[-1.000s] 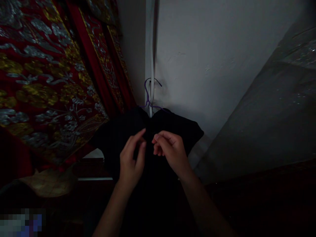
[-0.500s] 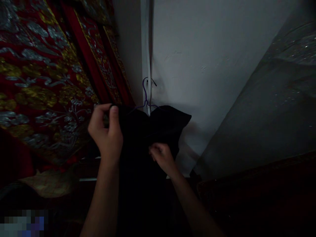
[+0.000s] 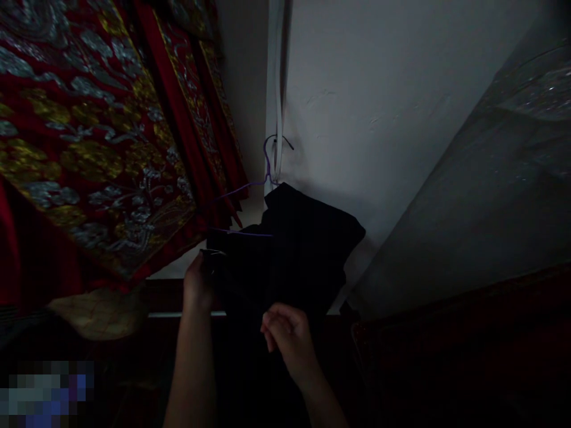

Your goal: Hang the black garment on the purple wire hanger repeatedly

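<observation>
Nearest to us, our right hand [image 3: 285,333] rises from the lower centre with its fingers curled narrow against the lower front of a black garment [image 3: 294,249]; the dim light keeps us from telling whether cloth is pinched between them. A little farther and to the left, our left hand [image 3: 198,285] closes on the left edge of the same garment, gripping the dark cloth where it slips off its support. The garment hangs on a purple wire hanger [image 3: 250,196], whose left arm and lower bar lie bare while the right shoulder of the cloth remains draped over it. The hanger's hook catches on a small fitting beside a white vertical strip [image 3: 277,89], which runs up the white wall [image 3: 379,107] at the far centre. To the left, at about the depth of the hanger, red embroidered hangings [image 3: 98,131] with gold and silver patterns fall in overlapping panels. To the right, a grey glittering fabric [image 3: 491,196] slopes from near to far. A pale rounded object [image 3: 96,312] sits below the red hangings at the near left.
</observation>
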Demonstrator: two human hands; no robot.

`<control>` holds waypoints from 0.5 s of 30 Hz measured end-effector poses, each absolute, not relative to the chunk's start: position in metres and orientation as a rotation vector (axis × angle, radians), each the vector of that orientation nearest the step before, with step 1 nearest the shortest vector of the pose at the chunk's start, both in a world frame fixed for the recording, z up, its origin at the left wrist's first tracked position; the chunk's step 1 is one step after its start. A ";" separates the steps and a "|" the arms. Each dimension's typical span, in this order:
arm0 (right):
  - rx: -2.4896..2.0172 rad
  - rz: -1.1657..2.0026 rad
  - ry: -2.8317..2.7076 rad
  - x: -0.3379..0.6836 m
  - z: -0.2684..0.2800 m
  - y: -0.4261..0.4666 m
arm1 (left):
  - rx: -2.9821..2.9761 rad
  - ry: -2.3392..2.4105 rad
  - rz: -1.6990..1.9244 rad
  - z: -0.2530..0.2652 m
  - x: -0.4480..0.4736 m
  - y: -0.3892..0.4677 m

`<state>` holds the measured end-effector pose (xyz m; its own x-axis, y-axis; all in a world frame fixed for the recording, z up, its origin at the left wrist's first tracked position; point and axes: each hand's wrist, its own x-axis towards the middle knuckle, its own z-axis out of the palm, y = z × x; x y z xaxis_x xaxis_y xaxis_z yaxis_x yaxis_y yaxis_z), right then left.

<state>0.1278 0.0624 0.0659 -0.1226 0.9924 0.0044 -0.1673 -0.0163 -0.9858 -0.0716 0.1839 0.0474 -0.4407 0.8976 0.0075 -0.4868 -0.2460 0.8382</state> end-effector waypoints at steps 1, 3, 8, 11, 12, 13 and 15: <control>-1.040 1.365 -1.098 0.129 0.063 0.062 | 0.681 1.051 1.769 0.046 -0.066 0.184; -1.065 1.310 -0.945 0.134 0.057 0.063 | 0.796 1.114 1.682 0.046 -0.055 0.184; -1.114 1.125 -0.654 0.152 0.035 0.075 | 0.982 0.977 1.607 0.061 -0.030 0.171; -1.171 0.958 -0.728 0.160 0.028 0.080 | 1.108 0.744 1.518 0.077 -0.018 0.154; -1.181 0.901 -0.788 0.161 0.028 0.081 | 1.154 0.687 1.478 0.083 -0.013 0.147; -1.171 0.866 -0.859 0.161 0.030 0.081 | 1.206 0.656 1.436 0.088 -0.008 0.140; -1.084 0.895 -1.007 0.160 0.035 0.082 | 1.360 0.645 1.324 0.098 0.005 0.127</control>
<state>0.1603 0.0824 0.0348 0.2971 0.9338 0.1994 -0.0884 0.2348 -0.9680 0.0047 0.1272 0.0976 0.2331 0.9093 0.3448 -0.2892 -0.2737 0.9173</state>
